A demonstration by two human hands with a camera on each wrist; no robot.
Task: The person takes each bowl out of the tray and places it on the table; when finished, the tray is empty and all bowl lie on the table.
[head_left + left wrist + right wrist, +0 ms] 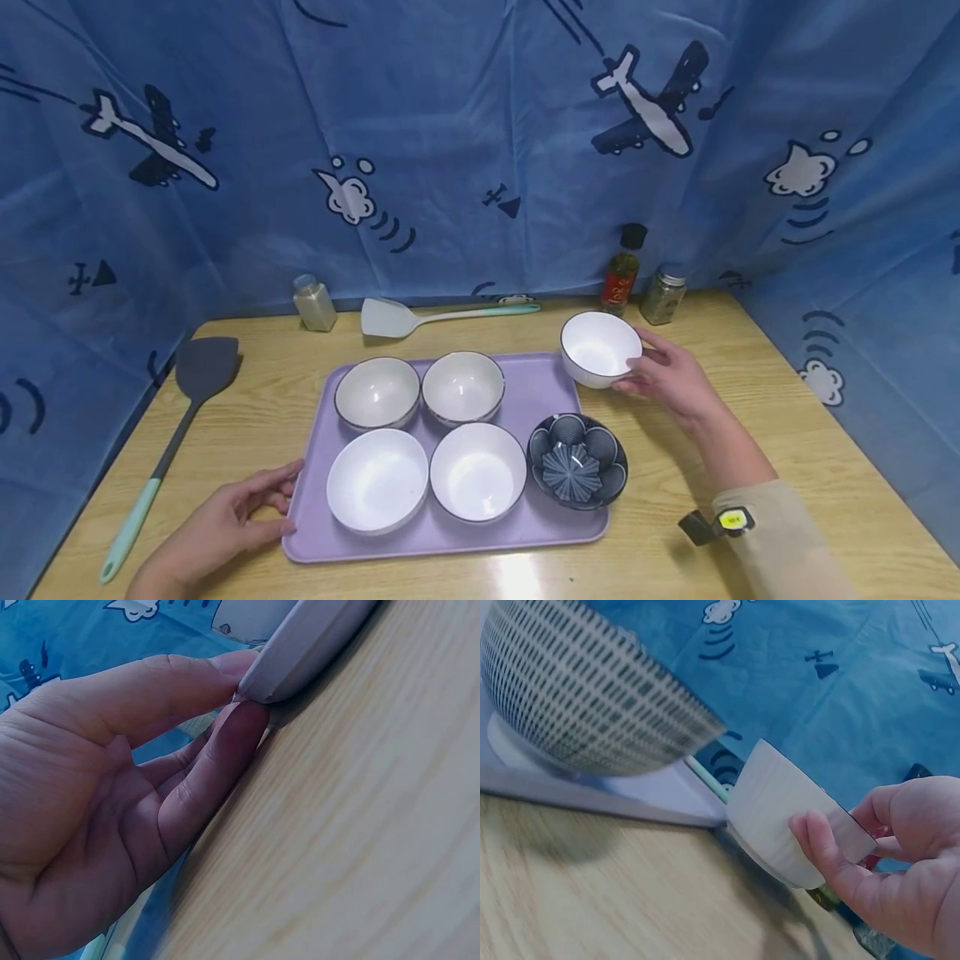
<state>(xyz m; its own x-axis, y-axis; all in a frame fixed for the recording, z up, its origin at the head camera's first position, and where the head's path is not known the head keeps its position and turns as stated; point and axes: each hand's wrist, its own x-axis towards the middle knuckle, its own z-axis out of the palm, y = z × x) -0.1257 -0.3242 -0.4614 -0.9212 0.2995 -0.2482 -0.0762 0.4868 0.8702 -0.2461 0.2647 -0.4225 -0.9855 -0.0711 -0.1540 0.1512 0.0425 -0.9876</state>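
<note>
My right hand point(670, 375) grips a white bowl point(597, 346) with a thin dark rim by its right side, above the back right corner of a purple tray point(536, 533). In the right wrist view the bowl point(780, 817) tilts off the wood, its base showing. My left hand point(225, 525) pinches the tray's left edge; the left wrist view has thumb and fingertip on either side of the tray rim point(300, 656). Two bowls stand in the tray's back row, a left one point(377, 393) and a middle one point(463, 387). In front are two white bowls point(377, 482) point(478, 472) and a dark patterned bowl point(577, 462).
A dark turner point(206, 367) with a mint handle lies left of the tray. Behind it are a shaker jar point(314, 303), a pale turner point(390, 318), a sauce bottle point(621, 275) and a spice jar point(663, 294). A blue printed curtain point(450, 125) hangs around the wooden table point(675, 533).
</note>
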